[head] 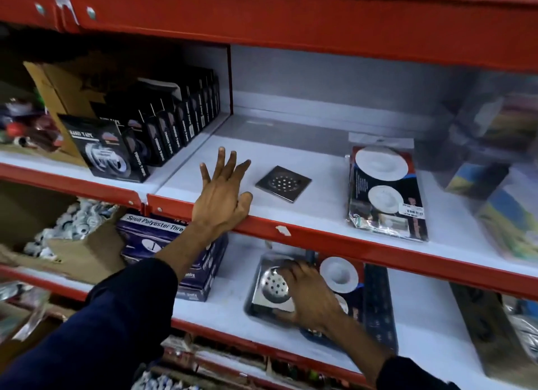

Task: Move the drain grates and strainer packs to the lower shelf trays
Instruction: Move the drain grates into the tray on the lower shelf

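Two hands worked the shelves | left hand (222, 197) reached, fingers splayed and empty, toward a drain grate (283, 183) just beyond its fingertips | right hand (310, 295) closed on a second grate (272, 288), apparently seating it in the lower tray (251, 302) | strainer pack (385, 192) remained above

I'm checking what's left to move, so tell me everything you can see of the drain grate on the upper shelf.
The drain grate is a flat, square plate of dark, shiny metal with a round, dished centre pierced by small holes. It lies flat on the white shelf, turned cornerwise to the red front edge. Nothing touches it: the left hand is spread open just to its left, and the strainer pack lies apart on its right.
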A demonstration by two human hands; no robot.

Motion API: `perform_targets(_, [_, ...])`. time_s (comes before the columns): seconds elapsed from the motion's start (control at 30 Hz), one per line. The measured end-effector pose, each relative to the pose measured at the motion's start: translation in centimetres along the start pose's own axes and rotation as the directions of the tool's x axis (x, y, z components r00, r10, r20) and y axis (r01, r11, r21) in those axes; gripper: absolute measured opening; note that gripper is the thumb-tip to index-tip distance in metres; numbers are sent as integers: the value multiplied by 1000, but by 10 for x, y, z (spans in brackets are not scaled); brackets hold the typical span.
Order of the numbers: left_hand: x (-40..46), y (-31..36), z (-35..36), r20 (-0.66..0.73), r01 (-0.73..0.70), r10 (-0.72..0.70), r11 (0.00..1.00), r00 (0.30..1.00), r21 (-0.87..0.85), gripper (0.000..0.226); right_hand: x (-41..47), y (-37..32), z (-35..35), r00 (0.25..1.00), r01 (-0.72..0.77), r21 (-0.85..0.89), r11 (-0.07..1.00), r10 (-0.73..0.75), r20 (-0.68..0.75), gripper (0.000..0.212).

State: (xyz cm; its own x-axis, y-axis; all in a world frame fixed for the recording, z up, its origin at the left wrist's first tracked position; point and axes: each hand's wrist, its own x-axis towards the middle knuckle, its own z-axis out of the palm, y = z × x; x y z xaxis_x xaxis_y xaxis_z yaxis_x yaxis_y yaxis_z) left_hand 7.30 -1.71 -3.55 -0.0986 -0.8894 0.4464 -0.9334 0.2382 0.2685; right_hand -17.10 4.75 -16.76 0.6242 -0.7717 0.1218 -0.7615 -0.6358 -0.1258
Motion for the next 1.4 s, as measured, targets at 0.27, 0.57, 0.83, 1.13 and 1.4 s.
perform_targets(0.27, [2,-1,2,11,28,-28,1000,1000,0,74,41,-4,58,901,-237,-35,971,233,366,86])
perform_targets(0.57, [3,-7,5,0,7,-7,1000,1000,30,76,28,-5,14,999,-22,56,998,23,-22,58])
perform_targets(0.83, [3,-6,7,-8,4,-4,998,1000,56,77,45,-12,-103,743,127,-152,980,-196,-640,33])
perform_targets(1.13, [2,-4,6,26,33,-35,997,999,68,79,132,24,-150,935,-355,42,934,355,17,83])
perform_targets(1.4, [3,-4,4,46,40,-43,997,998,71,81,123,26,-158,957,-269,23,963,270,-103,94])
